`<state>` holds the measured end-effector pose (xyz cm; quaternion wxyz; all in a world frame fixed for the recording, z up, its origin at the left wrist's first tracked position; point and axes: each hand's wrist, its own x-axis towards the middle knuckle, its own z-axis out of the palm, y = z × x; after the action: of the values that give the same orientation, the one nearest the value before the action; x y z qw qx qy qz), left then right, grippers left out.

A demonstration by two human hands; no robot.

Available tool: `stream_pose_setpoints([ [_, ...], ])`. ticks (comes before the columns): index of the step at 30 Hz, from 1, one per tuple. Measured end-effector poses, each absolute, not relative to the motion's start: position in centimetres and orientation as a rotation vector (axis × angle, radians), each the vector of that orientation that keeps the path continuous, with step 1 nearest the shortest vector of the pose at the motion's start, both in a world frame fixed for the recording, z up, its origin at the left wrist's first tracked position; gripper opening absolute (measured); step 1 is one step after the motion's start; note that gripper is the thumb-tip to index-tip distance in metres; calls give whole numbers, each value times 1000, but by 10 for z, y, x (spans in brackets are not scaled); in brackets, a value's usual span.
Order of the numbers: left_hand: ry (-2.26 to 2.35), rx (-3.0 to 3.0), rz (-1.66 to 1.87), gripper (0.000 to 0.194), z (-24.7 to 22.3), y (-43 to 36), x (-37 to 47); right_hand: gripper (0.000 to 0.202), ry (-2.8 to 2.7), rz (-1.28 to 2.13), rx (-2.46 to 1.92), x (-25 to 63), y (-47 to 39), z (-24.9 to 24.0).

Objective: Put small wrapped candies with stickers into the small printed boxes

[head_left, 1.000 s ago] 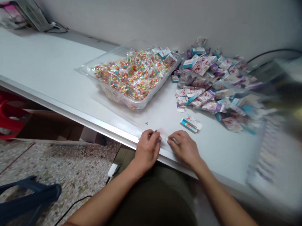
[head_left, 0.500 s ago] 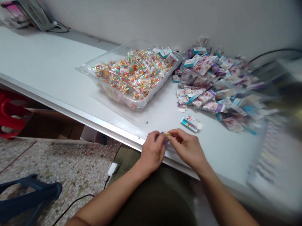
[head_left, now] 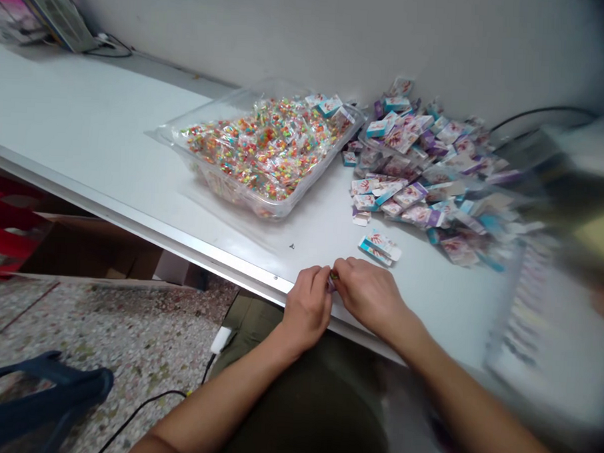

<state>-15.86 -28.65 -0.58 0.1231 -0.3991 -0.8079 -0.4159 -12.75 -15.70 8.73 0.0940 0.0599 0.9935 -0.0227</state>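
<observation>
My left hand (head_left: 308,303) is closed at the table's front edge, its fingers around a small purple box (head_left: 331,283) that is mostly hidden. Right beside it, my right hand (head_left: 369,291) pinches at the box's opening; what is between its fingertips is too hidden to name. Behind my hands one small blue-and-white box (head_left: 380,247) lies with a flap open. A clear plastic tray (head_left: 275,208) further back holds many small packets of colourful beads (head_left: 265,141), with a few small boxes at its back right corner.
A big pile of small boxes (head_left: 413,194) spreads right of the tray on the white table (head_left: 106,134). A blurred clear container (head_left: 552,331) stands at the right. Below on the left are a cardboard box (head_left: 95,247), a red stool (head_left: 2,227) and a blue plastic piece (head_left: 44,389).
My right hand's fingers have curled in closer over the box, and the green bit seen at its fingertips is now mostly hidden. The view has shifted slightly.
</observation>
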Motion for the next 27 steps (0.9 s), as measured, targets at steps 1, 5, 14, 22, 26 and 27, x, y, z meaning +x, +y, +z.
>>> stream_pose_setpoints([
  [1,-2353,-1155,-1214,43,-6,-287,-158,14,2948,-93,167,-128,-156,88],
  [5,-2358,-1108,-1222,39,-6,-288,-156,14,2959,-424,123,-122,-149,85],
  [14,-2356,-1028,-1272,39,-12,-289,-153,24,3125,-489,382,-122,-150,70],
  [22,-2409,-969,-1712,19,12,-317,-164,23,2794,-993,194,-127,-151,69],
  [26,-2543,-705,-2524,18,22,-323,-190,22,2796,-1073,119,-125,-158,67],
  [27,-2564,-649,-2712,20,24,-323,-197,21,2796,-1106,129,-125,-160,66],
])
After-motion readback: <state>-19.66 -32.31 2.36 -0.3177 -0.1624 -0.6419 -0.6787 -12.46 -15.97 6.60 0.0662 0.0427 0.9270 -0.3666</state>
